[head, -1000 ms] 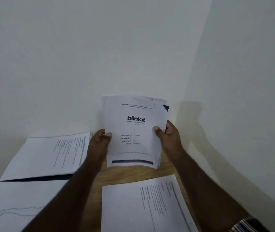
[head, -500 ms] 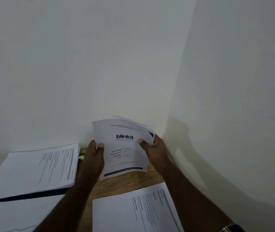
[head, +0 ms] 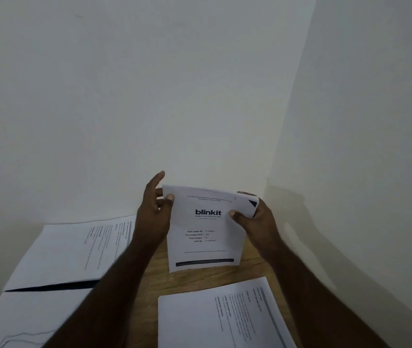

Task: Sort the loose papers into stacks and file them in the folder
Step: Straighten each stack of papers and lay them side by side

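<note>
Here, one sheaf of papers (head: 205, 229), its top sheet printed "blinkit", is held upright above the wooden worktop (head: 199, 280). The left hand (head: 153, 217) pinches its left edge with the thumb, fingers loosely spread; the right hand (head: 252, 219) grips its right edge. Three other paper stacks lie flat: left stack (head: 74, 249), near-left sheet (head: 24, 317), front stack (head: 212, 317).

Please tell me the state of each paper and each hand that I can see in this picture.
blinkit papers: held upright over the table, gripped at both side edges.
left hand: thumb pinches the left edge, fingers behind.
right hand: grips the right edge.
far left sheet: lies flat, printed side up.
near left sheet: lies flat.
near right sheet: lies flat, printed side up.
table: wooden, partly covered.
</note>
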